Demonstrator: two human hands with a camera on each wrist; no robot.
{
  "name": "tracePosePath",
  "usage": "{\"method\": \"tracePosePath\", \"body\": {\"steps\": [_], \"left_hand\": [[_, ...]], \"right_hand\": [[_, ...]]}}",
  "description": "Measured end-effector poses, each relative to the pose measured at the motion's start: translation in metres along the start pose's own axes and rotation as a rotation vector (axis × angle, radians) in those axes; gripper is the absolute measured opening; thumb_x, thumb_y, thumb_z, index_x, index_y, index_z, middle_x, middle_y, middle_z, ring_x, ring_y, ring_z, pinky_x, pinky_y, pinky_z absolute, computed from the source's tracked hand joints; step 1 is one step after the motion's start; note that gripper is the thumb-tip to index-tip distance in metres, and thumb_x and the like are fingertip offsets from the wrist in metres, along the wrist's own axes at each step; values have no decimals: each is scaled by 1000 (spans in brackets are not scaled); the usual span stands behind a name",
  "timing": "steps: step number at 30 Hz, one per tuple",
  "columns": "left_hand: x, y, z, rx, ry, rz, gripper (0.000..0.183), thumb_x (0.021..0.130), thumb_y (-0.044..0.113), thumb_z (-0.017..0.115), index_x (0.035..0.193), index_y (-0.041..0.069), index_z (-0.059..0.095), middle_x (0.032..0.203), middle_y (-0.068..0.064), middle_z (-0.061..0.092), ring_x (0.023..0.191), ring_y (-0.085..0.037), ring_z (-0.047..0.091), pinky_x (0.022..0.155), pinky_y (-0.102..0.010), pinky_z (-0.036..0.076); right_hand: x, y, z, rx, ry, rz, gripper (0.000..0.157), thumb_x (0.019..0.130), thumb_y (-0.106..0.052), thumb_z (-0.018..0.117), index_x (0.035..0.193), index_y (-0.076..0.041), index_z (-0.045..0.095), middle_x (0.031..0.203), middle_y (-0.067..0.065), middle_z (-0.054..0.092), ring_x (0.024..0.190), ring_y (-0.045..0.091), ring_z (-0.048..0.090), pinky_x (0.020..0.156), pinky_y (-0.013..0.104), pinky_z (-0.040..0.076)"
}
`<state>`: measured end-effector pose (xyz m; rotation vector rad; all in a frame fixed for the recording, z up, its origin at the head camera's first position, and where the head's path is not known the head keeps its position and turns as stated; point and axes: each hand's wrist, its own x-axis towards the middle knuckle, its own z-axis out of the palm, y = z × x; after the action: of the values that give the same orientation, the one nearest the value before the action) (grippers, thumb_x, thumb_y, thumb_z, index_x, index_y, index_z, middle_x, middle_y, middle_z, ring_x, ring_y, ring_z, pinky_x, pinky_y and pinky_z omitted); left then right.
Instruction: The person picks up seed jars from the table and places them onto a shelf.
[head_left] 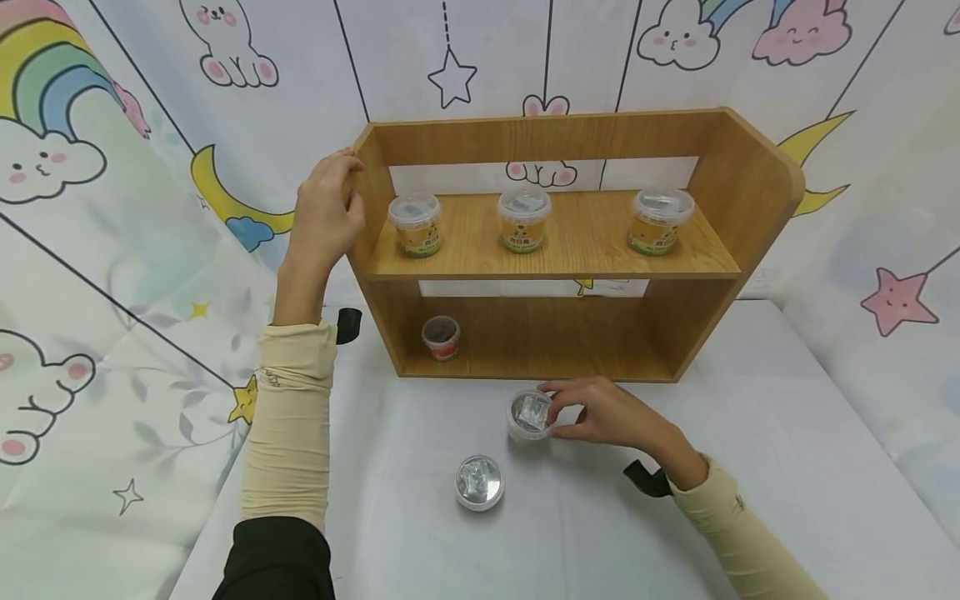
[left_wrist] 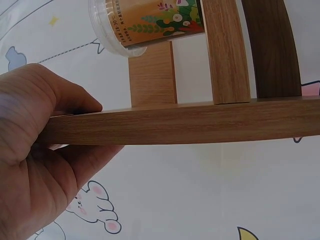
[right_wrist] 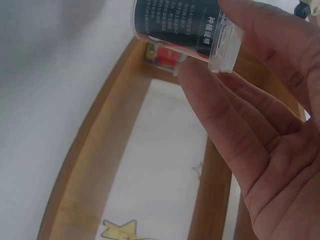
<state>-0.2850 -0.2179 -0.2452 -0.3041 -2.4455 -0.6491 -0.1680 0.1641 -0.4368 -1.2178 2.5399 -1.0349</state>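
My left hand (head_left: pixel 327 208) grips the upper left side panel of a two-tier wooden shelf (head_left: pixel 555 271), thumb on one face and fingers on the other in the left wrist view. With thumb and fingertips, my right hand (head_left: pixel 600 410) pinches the rim of a small lidded plastic cup (head_left: pixel 529 414) in front of the shelf. In the right wrist view this cup (right_wrist: pixel 175 22) shows a dark label with white writing. Closer to me, a second lidded cup (head_left: pixel 479 482) with a silvery top stands on the white table.
On the upper tier stand three orange-labelled cups: a left one (head_left: pixel 416 225), a middle one (head_left: pixel 523 220) and a right one (head_left: pixel 660 221). A smaller red-labelled cup (head_left: pixel 441 337) is at the lower tier's left. Patterned cloth (head_left: pixel 135 292) hangs behind and beside the white table (head_left: pixel 420 542).
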Motion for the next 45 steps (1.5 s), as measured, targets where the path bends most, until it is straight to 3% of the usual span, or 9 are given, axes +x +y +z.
{"method": "tracePosePath", "body": {"steps": [9, 12, 16, 20, 34, 45], "left_hand": [[0, -1, 0, 16, -3, 15, 34, 98, 0, 49, 131, -1, 55, 149, -10, 44, 139, -18, 37, 111, -29, 32], [-1, -1, 0, 22, -8, 18, 34, 98, 0, 49, 131, -1, 55, 150, -10, 44, 140, -19, 37, 112, -28, 31], [0, 0, -1, 25, -10, 11, 34, 98, 1, 49, 132, -1, 55, 150, -9, 44, 140, -19, 37, 111, -30, 33], [0, 0, -1, 21, -11, 12, 34, 98, 0, 49, 131, -1, 55, 150, -10, 44, 140, -19, 37, 111, -29, 32], [1, 0, -1, 12, -11, 23, 34, 97, 0, 49, 130, -2, 56, 149, -10, 45, 139, -19, 38, 112, -27, 30], [0, 0, -1, 11, -12, 12, 34, 97, 0, 50, 131, -1, 55, 149, -10, 45, 139, -18, 38, 111, -28, 32]], "right_hand": [[18, 14, -11, -14, 83, -6, 18, 78, -12, 85, 89, -21, 73, 128, 13, 64, 110, 30, 64, 68, 32, 60], [24, 21, -13, -57, 123, -14, 17, 78, -12, 85, 87, -20, 73, 125, 11, 66, 109, 27, 65, 75, 36, 59], [32, 29, -14, -84, 163, 27, 15, 78, -12, 85, 88, -18, 75, 124, 12, 66, 109, 26, 65, 87, 43, 55], [39, 37, -13, -75, 186, 72, 16, 78, -10, 85, 91, -13, 76, 123, 15, 66, 109, 28, 65, 89, 46, 54], [54, 59, -1, -102, 232, 107, 15, 77, -10, 85, 87, -12, 74, 116, 14, 69, 105, 27, 66, 87, 44, 55], [56, 62, 7, -105, 242, 119, 17, 78, -11, 84, 91, -11, 73, 117, 15, 68, 106, 28, 65, 84, 45, 55]]}}
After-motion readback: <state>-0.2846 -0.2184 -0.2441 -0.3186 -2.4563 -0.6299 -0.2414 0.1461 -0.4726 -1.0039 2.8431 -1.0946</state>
